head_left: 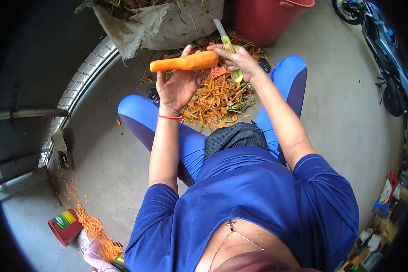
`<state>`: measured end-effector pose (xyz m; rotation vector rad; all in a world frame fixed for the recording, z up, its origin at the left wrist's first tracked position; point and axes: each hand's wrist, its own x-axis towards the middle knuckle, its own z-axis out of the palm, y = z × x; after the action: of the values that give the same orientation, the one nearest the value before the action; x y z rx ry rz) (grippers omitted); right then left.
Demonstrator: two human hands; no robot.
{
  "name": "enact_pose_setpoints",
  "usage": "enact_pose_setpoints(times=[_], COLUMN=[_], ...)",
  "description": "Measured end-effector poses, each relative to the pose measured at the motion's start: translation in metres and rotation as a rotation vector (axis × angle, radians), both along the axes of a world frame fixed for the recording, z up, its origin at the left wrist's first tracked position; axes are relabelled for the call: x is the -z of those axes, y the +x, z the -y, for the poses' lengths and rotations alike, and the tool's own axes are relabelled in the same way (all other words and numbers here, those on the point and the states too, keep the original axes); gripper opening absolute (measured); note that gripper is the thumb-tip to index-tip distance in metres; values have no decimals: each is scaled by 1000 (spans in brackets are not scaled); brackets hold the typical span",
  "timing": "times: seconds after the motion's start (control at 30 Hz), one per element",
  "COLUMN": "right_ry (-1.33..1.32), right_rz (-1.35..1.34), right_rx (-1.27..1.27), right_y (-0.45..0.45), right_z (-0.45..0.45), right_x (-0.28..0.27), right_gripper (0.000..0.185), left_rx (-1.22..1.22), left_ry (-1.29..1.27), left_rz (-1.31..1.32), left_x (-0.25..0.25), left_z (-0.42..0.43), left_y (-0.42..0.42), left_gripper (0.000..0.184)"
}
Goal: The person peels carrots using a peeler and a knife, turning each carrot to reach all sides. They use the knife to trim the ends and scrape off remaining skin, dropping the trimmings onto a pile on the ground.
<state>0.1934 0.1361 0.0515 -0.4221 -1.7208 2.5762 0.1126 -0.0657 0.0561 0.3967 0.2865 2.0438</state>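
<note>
A peeled carrot (186, 62) lies crosswise between my hands, its thick end to the right. My left hand (179, 86), a red band on its wrist, supports it from below, with the thumb at the thin end and fingertips showing behind it. My right hand (242, 62) grips a knife with a green handle (227, 44), blade pointing up and away. Its fingertips touch the thick end of the carrot. Below my hands a heap of orange peelings (217, 99) with green stems covers the floor between my feet. A red plastic piece with slots (218, 72) lies on the heap.
A torn whitish sack (177, 25) with stalks stands ahead, beside a large red bucket (272, 20). A motorbike (385, 50) is parked at the far right. Orange strips (93, 224) spill across the floor at lower left, near a small red pot (65, 228). Clutter lines the lower right edge.
</note>
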Motion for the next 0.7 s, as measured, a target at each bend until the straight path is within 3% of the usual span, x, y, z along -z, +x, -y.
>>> enact_pose_setpoints(times=[0.07,0.1,0.17,0.2,0.23,0.37,0.4,0.5,0.6,0.7], right_ry=[164,228,120,213,306,458,444,822,1098,1201], right_rz=[-43,-58,-95,-49,1,0,-13,14,36,-5], right_rx=[-8,-24,-119,-42,30,365,327,150,-109,-118], right_y=[-4,-5,-14,-19,-22,-26,-23,1,26,33], right_z=[-8,-9,-11,-3,5,-9,-18,-13,3,5], right_x=[-22,-27,-17,-9,-2,5,11,12,4,12], right_gripper=[33,33,35,35,36,47,49,52,43,40], left_rx=[91,157,248,227,254,-63,-215,-569,-622,-629], left_ry=[-93,-156,-389,-335,-357,-803,-862,-1131,-1116,-1155], left_rz=[-102,-49,-240,9,-46,-632,-740,-1327,-1497,-1500], left_x=[-9,-11,-15,-10,1,41,51,38,48,50], left_z=[6,8,3,3,-7,-21,-24,-20,-18,-19], left_y=[0,2,14,25,25,3,2,4,1,1], left_gripper=[90,82,71,64,64,57,50,48,49,49])
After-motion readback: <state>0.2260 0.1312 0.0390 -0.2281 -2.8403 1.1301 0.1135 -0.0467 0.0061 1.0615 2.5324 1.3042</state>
